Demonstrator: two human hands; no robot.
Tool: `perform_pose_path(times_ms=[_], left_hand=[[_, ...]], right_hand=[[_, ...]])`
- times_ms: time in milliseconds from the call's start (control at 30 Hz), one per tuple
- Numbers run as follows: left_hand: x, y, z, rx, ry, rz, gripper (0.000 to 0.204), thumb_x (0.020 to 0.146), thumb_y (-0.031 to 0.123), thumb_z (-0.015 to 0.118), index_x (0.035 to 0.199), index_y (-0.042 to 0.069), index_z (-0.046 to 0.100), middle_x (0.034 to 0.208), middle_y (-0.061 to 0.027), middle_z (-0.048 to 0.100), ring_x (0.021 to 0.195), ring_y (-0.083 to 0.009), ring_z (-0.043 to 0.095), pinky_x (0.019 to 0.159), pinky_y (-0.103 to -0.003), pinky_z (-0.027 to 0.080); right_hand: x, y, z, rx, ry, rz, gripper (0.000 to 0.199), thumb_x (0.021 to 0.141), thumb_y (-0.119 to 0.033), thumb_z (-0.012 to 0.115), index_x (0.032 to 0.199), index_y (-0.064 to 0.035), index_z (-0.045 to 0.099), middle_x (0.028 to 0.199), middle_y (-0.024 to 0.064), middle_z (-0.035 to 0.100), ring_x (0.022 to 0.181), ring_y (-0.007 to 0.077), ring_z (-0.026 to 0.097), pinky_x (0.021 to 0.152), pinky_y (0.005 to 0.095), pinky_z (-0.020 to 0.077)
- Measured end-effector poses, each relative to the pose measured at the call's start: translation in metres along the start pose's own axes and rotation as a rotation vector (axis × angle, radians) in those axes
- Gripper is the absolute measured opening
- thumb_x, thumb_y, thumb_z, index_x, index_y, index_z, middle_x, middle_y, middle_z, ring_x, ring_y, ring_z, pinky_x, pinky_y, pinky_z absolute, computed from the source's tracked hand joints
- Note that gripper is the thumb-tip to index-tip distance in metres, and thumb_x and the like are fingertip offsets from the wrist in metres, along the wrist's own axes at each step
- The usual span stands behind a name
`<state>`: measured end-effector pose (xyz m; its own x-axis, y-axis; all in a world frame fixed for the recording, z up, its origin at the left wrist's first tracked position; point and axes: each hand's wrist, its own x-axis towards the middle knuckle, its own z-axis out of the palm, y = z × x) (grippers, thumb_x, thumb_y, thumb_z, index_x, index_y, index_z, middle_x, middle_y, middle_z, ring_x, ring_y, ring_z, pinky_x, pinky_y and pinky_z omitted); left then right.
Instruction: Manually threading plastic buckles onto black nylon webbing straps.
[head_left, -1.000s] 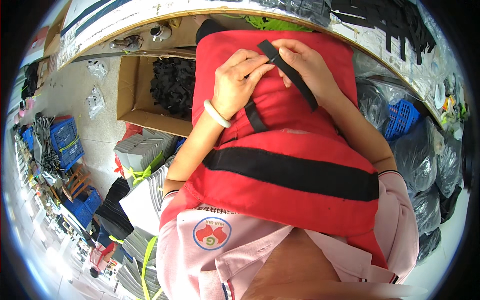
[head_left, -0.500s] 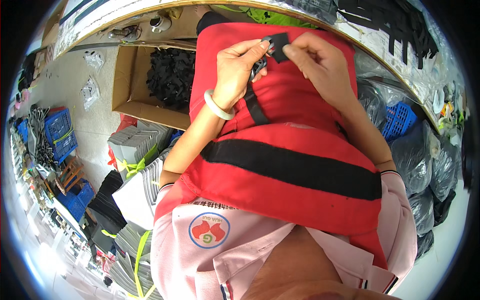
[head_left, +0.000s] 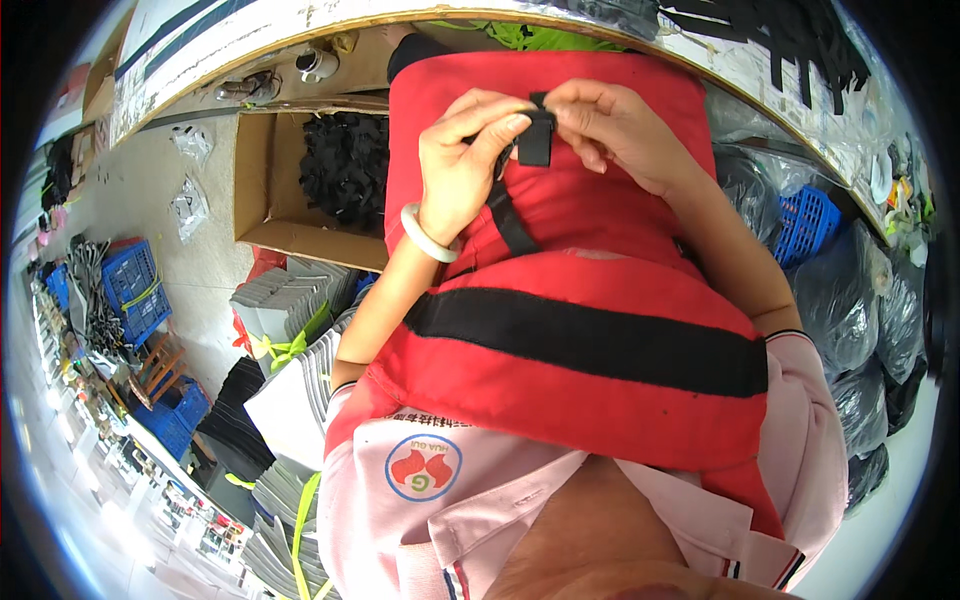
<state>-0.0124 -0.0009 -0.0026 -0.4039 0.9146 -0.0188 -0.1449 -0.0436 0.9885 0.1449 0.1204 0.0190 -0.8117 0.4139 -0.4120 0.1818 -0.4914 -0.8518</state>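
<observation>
A short piece of black webbing (head_left: pixel 536 140) is held up over the red apron (head_left: pixel 600 210) on my lap, folded with one end hanging down. My left hand (head_left: pixel 468 150), with a white bangle at its wrist, pinches it between thumb and fingers. Dark hardware shows only partly beside those fingers and is mostly covered. From the other side, my right hand (head_left: pixel 625 130) pinches at the upper end of the webbing with thumb and forefinger, its other fingers loosely curled. Below my left hand, a black strap (head_left: pixel 512 225) lies across the apron.
A cardboard box (head_left: pixel 310 245) full of black pieces (head_left: pixel 343 165) stands left of my lap. Grey stacked sheets (head_left: pixel 290 295) tied with green strips sit below it. A worktable (head_left: pixel 590 25) edge curves ahead. At right are a blue basket (head_left: pixel 805 225) and dark plastic bags (head_left: pixel 838 300).
The black webbing has gone from sticking up flat to folded, with an end hanging down. My right hand has moved slightly left, closer to my left hand. The hardware is now more hidden.
</observation>
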Motion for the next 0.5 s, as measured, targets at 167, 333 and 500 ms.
perform_pose_path(times_ms=[167, 333, 500], left_hand=[[-0.012, 0.004, -0.001, 0.115, -0.059, 0.115, 0.014, 0.083, -0.003, 0.067, 0.096, 0.000, 0.072, 0.091, -0.0067, 0.062, 0.070, -0.0112, 0.058, 0.062, -0.022, 0.048], [-0.016, 0.006, -0.003, 0.148, -0.108, 0.225, 0.013, 0.083, -0.001, 0.068, 0.096, -0.001, 0.072, 0.091, -0.0071, 0.062, 0.069, -0.0103, 0.058, 0.060, -0.022, 0.048], [-0.017, 0.007, -0.001, 0.099, -0.119, 0.186, 0.013, 0.084, 0.000, 0.068, 0.096, -0.001, 0.072, 0.091, -0.0068, 0.061, 0.068, -0.0095, 0.058, 0.059, -0.021, 0.048]], right_hand=[[-0.003, 0.001, -0.003, -0.174, -0.019, -0.059, 0.018, 0.093, -0.019, 0.062, 0.096, -0.0012, 0.064, 0.075, 0.0002, 0.057, 0.060, 0.0057, 0.051, 0.056, 0.0196, 0.0413], [-0.006, 0.001, 0.003, -0.228, 0.089, -0.154, 0.017, 0.092, -0.019, 0.064, 0.095, -0.0021, 0.064, 0.081, 0.0004, 0.062, 0.074, 0.0077, 0.058, 0.068, 0.0220, 0.0473], [-0.003, 0.003, 0.001, -0.225, 0.110, -0.204, 0.016, 0.093, -0.017, 0.061, 0.095, -0.0016, 0.062, 0.081, 0.0009, 0.062, 0.072, 0.0082, 0.059, 0.067, 0.0221, 0.0479]])
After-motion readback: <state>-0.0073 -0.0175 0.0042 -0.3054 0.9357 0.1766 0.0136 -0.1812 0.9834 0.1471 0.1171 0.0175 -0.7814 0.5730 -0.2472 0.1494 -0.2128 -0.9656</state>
